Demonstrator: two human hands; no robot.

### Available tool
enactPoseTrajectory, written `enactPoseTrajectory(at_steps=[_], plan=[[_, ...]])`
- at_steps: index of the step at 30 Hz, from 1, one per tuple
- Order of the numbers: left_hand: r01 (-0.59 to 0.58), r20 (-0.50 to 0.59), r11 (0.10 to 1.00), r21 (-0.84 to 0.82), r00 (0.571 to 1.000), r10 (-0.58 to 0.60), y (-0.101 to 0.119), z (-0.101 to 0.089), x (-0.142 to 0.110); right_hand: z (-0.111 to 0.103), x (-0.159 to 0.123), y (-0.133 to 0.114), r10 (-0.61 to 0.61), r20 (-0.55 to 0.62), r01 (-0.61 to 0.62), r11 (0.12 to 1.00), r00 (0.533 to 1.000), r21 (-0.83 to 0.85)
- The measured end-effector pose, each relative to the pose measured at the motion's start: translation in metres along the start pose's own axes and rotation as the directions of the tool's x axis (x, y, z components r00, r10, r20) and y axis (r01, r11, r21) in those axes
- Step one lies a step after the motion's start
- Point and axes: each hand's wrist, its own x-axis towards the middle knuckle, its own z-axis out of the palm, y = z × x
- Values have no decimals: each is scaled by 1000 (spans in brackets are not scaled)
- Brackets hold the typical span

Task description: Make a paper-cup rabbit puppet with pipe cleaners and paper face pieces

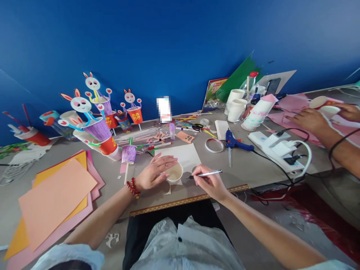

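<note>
A white paper cup stands on a sheet of white paper near the table's front edge. My left hand holds the cup from its left side, fingers along the far rim and thumb on the near side. In my right hand is a slim pen, pinched by the fingers. Its tip points left, just right of the cup, apart from the rim as far as I can tell. A small cut paper scrap lies in front of the cup.
Rabbit-faced cup figures stand at left, behind stacked coloured paper. A blue glue gun, tape roll and power strip lie right. Another person's hands work at far right. Pens and sticks litter the back.
</note>
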Motion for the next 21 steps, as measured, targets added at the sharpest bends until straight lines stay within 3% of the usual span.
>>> enactPoseTrajectory(at_steps=[3,5,8,10,15,21], plan=[[-3,-4,1000,-15,1000,3,2,-1,0,14,-8,-2,-60,86,66,995,994,-72],[3,-5,1000,-19,1000,-3,3,-2,0,25,-11,-5,-160,108,176,971,981,-159],[13,-7,1000,-20,1000,-13,4,-2,0,38,-10,-12,-361,128,383,880,924,-280],[13,-14,1000,-19,1000,-13,5,-2,0,45,-7,-16,-429,164,459,822,889,-337],[4,-25,1000,-24,1000,-4,6,-3,0,55,-2,-13,-424,263,499,729,867,-468],[5,-25,999,-33,1000,-6,6,-3,0,64,-1,-7,-445,271,518,673,854,-528]])
